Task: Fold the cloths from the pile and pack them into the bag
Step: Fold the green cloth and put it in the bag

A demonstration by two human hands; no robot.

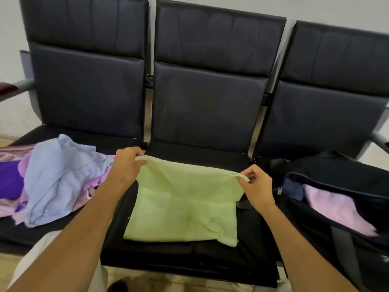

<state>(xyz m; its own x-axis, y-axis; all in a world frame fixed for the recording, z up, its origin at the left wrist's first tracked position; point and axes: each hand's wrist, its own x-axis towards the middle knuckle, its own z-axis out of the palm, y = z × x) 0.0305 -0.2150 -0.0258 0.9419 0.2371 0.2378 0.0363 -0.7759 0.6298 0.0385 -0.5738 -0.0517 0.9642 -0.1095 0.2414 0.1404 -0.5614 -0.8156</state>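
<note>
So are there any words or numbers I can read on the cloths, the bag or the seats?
No text can be read anywhere.
The blue cloth has a small white tag, too tiny and blurred to read.
The bag has a faint white mark near the picture's right edge, cut off and unreadable.
The green cloth and seats are plain.

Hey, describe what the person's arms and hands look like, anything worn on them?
Both forearms are bare as far as the frame shows: no sleeves in view. The left hand and right hand wear no gloves, and no watch, bracelet or ring is visible. Fingers look short-nailed, though detail is soft.
</note>
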